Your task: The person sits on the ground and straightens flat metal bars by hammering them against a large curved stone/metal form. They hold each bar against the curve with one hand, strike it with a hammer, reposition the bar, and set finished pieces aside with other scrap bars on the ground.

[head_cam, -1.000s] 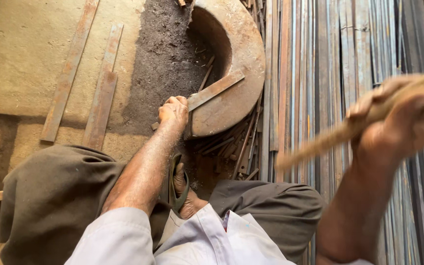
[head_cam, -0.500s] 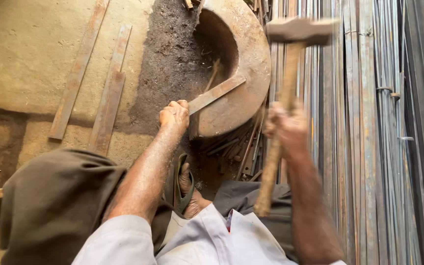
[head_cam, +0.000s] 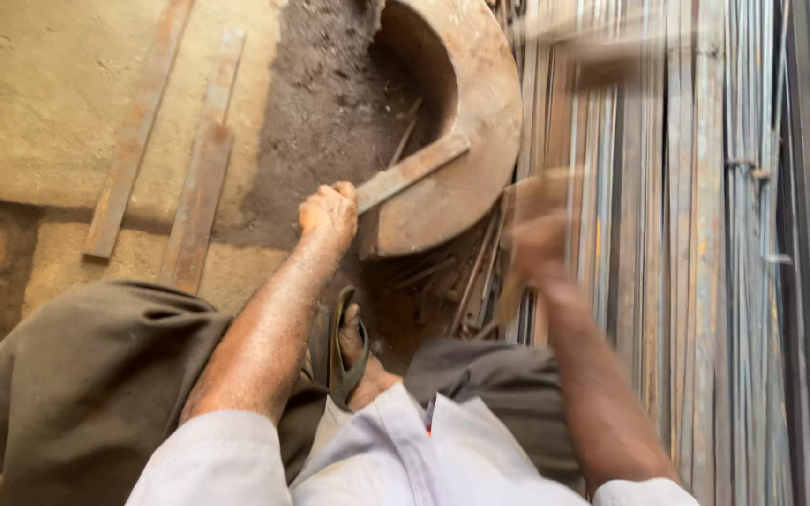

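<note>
Head view, looking straight down: a person in dark trousers and a pale shirt is crouching over a rusty, ring-shaped steel block [head_cam: 466, 141] on a dirt floor. The left hand [head_cam: 328, 212] is closing around the near end of a flat metal strip [head_cam: 412, 171], fingers curled tight on it, just beside the block's near-left edge. The strip is lying across the block's rim with its long axis running on a diagonal, from the gripped end at near left up to its free end at far right, which is pointing toward the block's curved wall beside the dark hollow.

The right hand [head_cam: 538, 245] is showing only as a blur to the right of the block, wrapped around a wooden hammer handle [head_cam: 516, 281]; how firmly it is gripping cannot be told through the smear. The hammer's head [head_cam: 602, 70] is appearing as a dark streak farther off, over a stack of long steel bars [head_cam: 705, 234] filling the right side of the scene, all running near to far.

Two more rusty flat strips [head_cam: 180, 159] are lying side by side on the sandy ground at far left, well apart from the hands. A sandalled foot [head_cam: 353, 342] is resting between the knees, near the block, amid dark metal scraps.
</note>
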